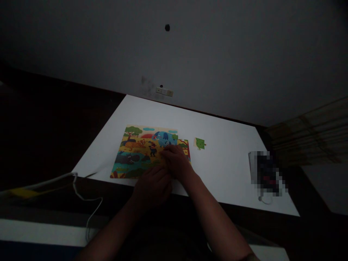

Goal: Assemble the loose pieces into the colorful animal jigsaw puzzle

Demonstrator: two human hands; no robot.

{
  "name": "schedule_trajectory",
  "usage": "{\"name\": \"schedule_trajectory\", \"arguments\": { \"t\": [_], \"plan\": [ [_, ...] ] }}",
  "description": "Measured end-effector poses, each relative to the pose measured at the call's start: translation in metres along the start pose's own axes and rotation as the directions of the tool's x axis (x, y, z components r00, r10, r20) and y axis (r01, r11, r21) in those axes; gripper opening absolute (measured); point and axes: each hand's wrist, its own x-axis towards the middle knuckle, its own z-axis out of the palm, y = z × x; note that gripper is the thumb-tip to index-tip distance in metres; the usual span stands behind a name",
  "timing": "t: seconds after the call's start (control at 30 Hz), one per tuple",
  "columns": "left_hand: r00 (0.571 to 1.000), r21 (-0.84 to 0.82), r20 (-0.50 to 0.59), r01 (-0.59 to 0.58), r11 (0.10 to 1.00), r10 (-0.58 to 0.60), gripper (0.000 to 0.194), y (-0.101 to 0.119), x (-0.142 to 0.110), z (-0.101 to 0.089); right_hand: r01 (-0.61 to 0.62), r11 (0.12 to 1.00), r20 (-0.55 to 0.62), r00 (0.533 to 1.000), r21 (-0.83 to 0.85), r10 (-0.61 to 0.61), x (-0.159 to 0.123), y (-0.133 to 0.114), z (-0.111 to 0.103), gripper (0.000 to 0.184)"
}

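Observation:
A colourful jigsaw puzzle (133, 145) with a blue elephant, a hippo and trees lies on the white table, largely assembled. My right hand (176, 161) is over its right half, fingers bent and pressed together at the surface. Just below and to the left, my left hand (153, 183) rests on the puzzle's lower edge with its fingers curled close together. The two hands nearly touch and cover the lower right of the picture, so what is between the fingers is hidden. A loose green jigsaw piece (199, 143) lies apart, right of the puzzle.
The white table (225, 159) runs along a grey wall with a socket strip (164, 91). On its right end lies a blurred-out dark object (268, 175). A white cable (81, 195) hangs by the front left corner. The room is dim.

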Motion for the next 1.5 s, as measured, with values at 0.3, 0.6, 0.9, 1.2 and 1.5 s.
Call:
{"name": "schedule_trajectory", "arguments": {
  "t": [0.3, 0.6, 0.9, 1.2, 1.5],
  "plan": [
    [1.0, 0.031, -0.017, -0.013, 0.999, 0.014, 0.019, -0.001, 0.0, 0.0, 0.05, 0.999, 0.037, 0.998, 0.021, -0.051, -0.009, -0.002, -0.025, 0.045],
    [0.992, 0.091, 0.041, 0.113, 0.989, -0.117, 0.033, -0.003, 0.003, 0.005, -0.251, 0.937, -0.133, 0.965, -0.243, 0.224, -0.029, 0.105, -0.094, 0.053],
    [0.942, 0.283, 0.225, 0.183, 0.942, -0.25, 0.062, -0.002, 0.011, 0.01, -0.366, 0.93, -0.095, 0.928, -0.045, 0.36, -0.032, 0.113, -0.099, 0.04],
    [0.935, 0.276, 0.246, 0.185, 0.943, -0.256, 0.061, -0.005, 0.008, 0.013, -0.344, 0.686, -0.16, 0.814, 0.641, 0.558, 0.001, 0.09, -0.091, 0.047],
    [0.946, 0.311, 0.221, 0.162, 0.936, -0.237, 0.062, -0.006, 0.006, 0.012, -0.383, 0.725, -0.151, 0.82, 0.572, 0.552, 0.05, 0.1, -0.06, 0.034]
  ]
}}
